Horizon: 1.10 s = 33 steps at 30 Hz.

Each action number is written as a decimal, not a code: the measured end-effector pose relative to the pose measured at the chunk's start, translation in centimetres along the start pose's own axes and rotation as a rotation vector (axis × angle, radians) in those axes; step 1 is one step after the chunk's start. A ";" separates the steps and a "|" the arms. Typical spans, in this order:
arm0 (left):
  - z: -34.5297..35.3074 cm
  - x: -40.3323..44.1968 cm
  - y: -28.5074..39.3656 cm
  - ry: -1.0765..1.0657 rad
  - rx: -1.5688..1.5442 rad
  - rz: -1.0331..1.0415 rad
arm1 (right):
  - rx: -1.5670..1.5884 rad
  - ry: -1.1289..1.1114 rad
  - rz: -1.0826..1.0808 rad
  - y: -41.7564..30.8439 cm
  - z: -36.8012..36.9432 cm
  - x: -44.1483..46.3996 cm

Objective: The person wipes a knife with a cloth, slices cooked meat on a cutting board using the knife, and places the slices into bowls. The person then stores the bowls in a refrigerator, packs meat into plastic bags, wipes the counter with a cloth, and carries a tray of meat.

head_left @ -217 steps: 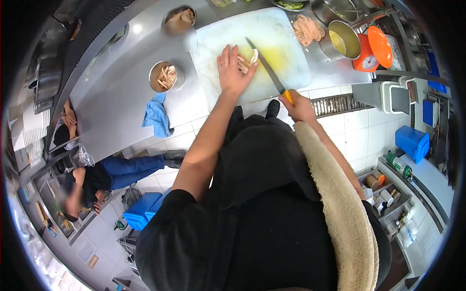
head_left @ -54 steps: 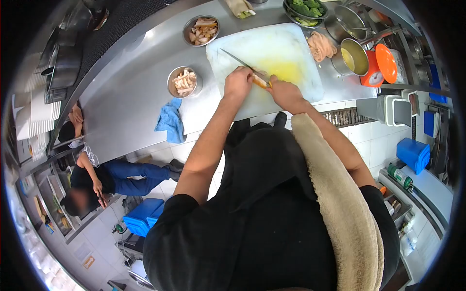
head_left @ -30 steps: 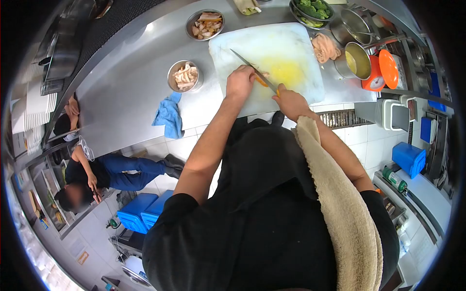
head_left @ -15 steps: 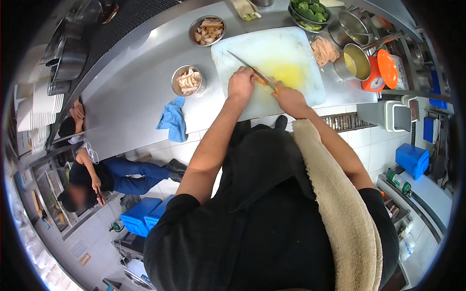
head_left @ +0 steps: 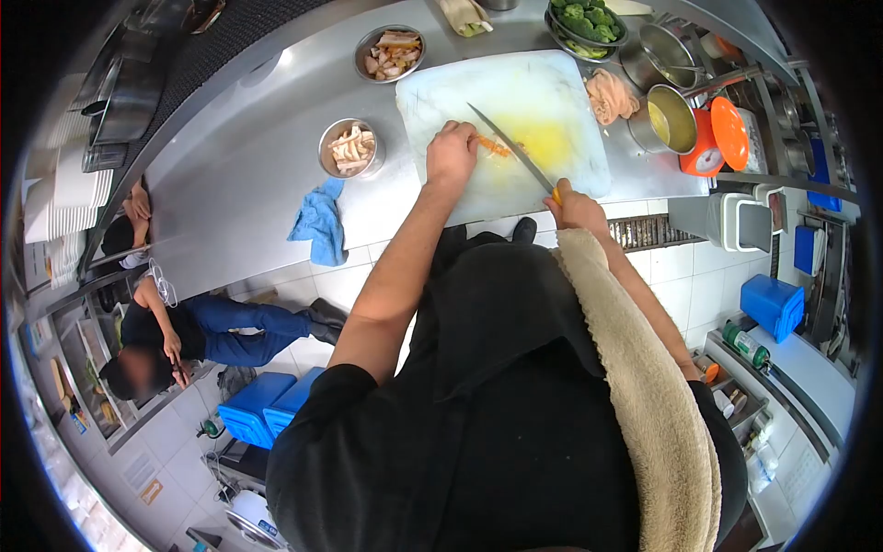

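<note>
My right hand [head_left: 578, 207] is closed round the yellow handle of a kitchen knife [head_left: 511, 147]. The blade slants up and to the left above the white cutting board [head_left: 432, 92], its tip pointing away from me. On the board, my left hand [head_left: 452, 154] has its fingers bunched at the left end of some orange strips of food [head_left: 495, 145], too small to name. Those strips lie between my left fingertips and the blade. A yellow stain spreads over the board's right half.
Left of the board are a bowl of cut meat [head_left: 390, 57], a metal container of pale strips [head_left: 351, 150] and a blue cloth [head_left: 318, 224]. Broccoli [head_left: 587, 23], a peach cloth [head_left: 611, 97], a pot [head_left: 666, 120] and an orange scale [head_left: 706, 147] stand right. Another person [head_left: 175, 331] is at left.
My right hand has drawn the knife back toward me and to the right, away from my left fingers. More of the orange strips now shows. My left hand has shifted slightly left.
</note>
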<state>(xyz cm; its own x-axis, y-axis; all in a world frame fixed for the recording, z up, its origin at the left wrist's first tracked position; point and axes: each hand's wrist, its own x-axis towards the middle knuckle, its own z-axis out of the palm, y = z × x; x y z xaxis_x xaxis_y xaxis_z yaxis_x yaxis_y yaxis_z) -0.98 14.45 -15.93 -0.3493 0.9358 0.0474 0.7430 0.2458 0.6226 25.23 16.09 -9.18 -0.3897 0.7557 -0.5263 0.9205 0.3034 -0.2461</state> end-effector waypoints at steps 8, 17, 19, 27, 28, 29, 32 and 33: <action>-0.1 -0.3 0.9 0.011 0.041 0.070 | -0.022 -0.023 -0.007 -0.1 -0.5 0.3; -0.4 0.5 0.5 -0.053 -0.043 -0.017 | -0.036 -0.011 0.009 -0.5 -0.5 -0.5; -0.4 0.3 0.5 -0.041 -0.046 -0.048 | -0.042 0.012 -0.025 -0.8 -0.6 -0.7; 1.0 -0.2 0.5 0.126 -0.028 -0.024 | -0.126 0.081 -0.109 -0.1 0.5 0.7; 1.1 -0.2 0.6 0.144 -0.028 -0.010 | -0.128 0.084 -0.116 0.1 0.7 1.0; 1.2 -0.2 0.6 0.162 -0.028 0.003 | -0.131 0.087 -0.122 0.3 0.9 1.2; 1.4 -0.1 0.5 0.189 -0.016 0.027 | -0.133 0.018 -0.074 -0.8 -0.3 1.1; 1.5 -0.1 0.4 0.193 -0.011 0.034 | -0.122 -0.001 -0.078 -0.8 -0.3 1.2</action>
<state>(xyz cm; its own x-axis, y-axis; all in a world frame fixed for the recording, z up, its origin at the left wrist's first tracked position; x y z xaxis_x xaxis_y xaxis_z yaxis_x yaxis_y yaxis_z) 0.24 14.85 -16.84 -0.4276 0.8777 0.2166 0.7501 0.2108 0.6268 24.04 16.92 -9.42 -0.4601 0.7266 -0.5103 0.8838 0.4294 -0.1856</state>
